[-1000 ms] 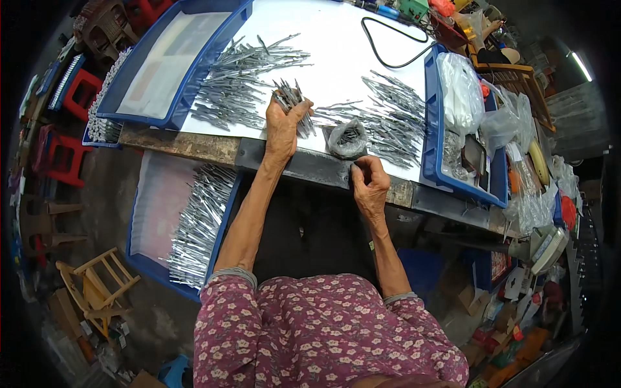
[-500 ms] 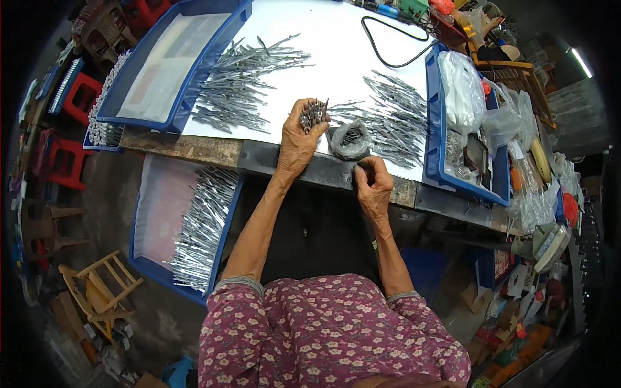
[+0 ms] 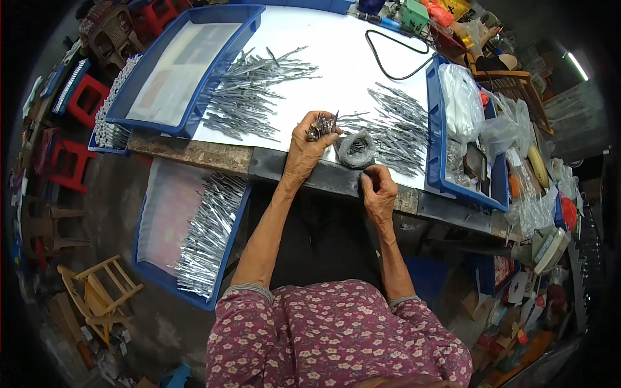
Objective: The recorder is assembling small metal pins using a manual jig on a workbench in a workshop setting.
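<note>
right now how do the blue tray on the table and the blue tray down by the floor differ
The upper blue tray sits on the white table and shows only a pale liner; the lower blue tray sits below the table edge and holds a heap of metal pieces. Both are blue, rectangular and shallow.

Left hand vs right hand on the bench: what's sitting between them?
In the head view, a small grey bag of metal pieces lies on the white tabletop between the left hand, which grips a bunch of small metal pieces, and the right hand at the table edge.
</note>
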A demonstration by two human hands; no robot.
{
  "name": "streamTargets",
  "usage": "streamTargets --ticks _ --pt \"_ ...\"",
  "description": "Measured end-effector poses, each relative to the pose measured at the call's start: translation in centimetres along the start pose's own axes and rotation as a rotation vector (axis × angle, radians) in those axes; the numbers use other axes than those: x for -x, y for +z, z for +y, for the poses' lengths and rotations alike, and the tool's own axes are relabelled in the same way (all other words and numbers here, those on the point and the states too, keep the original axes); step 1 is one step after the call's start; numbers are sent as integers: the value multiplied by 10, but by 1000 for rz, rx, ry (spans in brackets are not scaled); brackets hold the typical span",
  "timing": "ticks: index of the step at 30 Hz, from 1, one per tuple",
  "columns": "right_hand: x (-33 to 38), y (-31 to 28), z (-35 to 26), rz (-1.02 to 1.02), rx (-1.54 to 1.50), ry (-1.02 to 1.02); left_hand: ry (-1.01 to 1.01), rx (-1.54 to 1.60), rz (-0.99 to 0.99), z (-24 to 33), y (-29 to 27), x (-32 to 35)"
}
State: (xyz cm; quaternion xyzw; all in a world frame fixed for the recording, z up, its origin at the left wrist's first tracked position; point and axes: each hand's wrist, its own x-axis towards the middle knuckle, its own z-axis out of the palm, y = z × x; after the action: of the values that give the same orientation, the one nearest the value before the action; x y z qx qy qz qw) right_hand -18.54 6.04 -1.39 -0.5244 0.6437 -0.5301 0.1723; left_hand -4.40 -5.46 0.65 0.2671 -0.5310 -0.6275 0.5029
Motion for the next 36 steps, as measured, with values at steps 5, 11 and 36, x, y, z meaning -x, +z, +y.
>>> streamTargets --ticks 5,11,36 --pt "0 1 3 13 -4 -15 -28 56 6 -3 -1 0" --pt "0 1 5 10 -32 -1 -52 127 50 -4 0 0" --pt "-2 2 3 8 -6 -20 -10 93 57 -7 4 3"
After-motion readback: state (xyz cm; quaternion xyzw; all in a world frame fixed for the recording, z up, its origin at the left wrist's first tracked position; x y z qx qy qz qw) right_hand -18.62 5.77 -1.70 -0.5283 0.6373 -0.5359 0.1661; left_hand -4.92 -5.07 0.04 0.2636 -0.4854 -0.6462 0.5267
